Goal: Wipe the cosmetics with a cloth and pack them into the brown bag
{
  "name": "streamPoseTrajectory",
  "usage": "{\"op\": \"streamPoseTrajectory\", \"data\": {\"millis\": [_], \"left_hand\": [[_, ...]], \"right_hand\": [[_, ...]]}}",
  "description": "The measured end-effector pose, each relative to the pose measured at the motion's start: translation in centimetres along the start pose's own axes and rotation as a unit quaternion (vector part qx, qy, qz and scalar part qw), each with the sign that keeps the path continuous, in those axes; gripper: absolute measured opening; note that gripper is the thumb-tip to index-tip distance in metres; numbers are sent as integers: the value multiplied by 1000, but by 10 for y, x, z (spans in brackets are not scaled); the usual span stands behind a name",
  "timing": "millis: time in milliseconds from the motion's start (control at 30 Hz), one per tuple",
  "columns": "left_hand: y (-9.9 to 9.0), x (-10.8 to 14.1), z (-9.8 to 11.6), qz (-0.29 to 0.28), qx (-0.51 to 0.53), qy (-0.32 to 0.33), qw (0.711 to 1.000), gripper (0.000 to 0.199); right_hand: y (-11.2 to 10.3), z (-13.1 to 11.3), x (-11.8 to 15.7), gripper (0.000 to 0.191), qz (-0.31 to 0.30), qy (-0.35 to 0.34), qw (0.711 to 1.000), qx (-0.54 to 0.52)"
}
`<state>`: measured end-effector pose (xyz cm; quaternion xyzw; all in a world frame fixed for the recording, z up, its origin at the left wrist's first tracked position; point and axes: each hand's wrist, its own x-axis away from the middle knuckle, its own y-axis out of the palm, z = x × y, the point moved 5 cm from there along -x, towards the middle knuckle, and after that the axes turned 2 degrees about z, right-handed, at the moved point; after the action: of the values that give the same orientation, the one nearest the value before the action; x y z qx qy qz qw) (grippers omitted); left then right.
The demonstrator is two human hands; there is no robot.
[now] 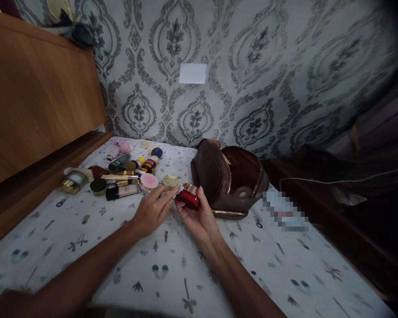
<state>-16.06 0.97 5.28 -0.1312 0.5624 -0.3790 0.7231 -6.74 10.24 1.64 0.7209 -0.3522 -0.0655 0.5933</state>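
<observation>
My right hand (199,216) is wrapped round a red bottle (188,198) with a rose-gold top, left of an open brown bag (215,176). My left hand (154,210) reaches to the bottle's left side, its fingers together beside something pale and small; whether it grips this is unclear. Just behind those fingers lies a round gold compact (170,181). A pink round compact (149,181) sits left of it, near a foundation bottle (123,191) with a black cap and several brushes (119,177).
More jars and bottles, among them a dark green jar (98,187) and a gold-lidded jar (69,186), spread over the left of the patterned sheet (159,282). A wooden cabinet (40,88) stands at left, a patterned wall behind. A blurred-out item (285,212) lies right of the bag.
</observation>
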Motion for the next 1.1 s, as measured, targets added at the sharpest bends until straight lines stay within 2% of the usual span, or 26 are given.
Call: {"op": "streamPoseTrajectory", "data": {"millis": [167,500,700,900,1100], "left_hand": [[2,0,-1,-8,-10,-14,1000,38],[0,0,9,0,-7,8,1000,35],[-6,-1,18,5,4,50,999,36],[0,-1,9,2,-7,23,1000,36],[2,0,5,-3,0,0,1000,37]], "right_hand": [[1,-1,1,22,-12,26,999,-19],[6,-1,3,28,-8,-3,1000,-24],[4,0,4,28,30,3,999,-20],[1,-1,1,24,6,28,999,-32],[-1,0,1,29,29,16,998,-46]]}}
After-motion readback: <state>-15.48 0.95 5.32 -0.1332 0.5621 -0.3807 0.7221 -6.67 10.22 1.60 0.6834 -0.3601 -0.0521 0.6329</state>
